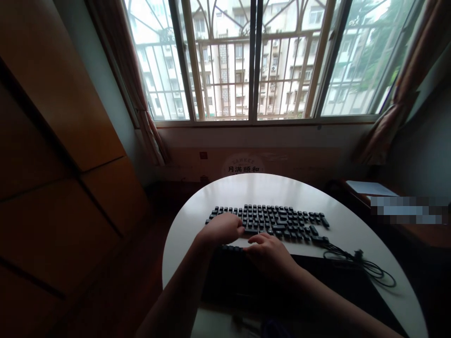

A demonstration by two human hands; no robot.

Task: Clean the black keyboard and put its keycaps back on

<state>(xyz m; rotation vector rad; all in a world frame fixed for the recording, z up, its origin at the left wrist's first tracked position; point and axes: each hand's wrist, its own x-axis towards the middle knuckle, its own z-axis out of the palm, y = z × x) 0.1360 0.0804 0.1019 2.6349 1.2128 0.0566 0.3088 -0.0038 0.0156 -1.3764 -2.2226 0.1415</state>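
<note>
Several rows of black keycaps [278, 219] lie on a round white table [352, 234], set out like a keyboard. Closer to me lies a dark keyboard body [243, 286] with a few keys along its far edge. My left hand [221, 230] rests curled on the left end of the keycap rows, its fingers folded under; what it holds is hidden. My right hand [268, 253] hovers at the keyboard body's far edge, just below the keycaps. Its fingers are drawn together and point left, and I cannot make out what is in them.
A black cable [362, 265] coils on the table to the right of the keyboard body. A wooden cabinet [63, 141] fills the left side. A barred window [253, 61] with curtains is ahead. A low shelf with papers [369, 188] stands at the right.
</note>
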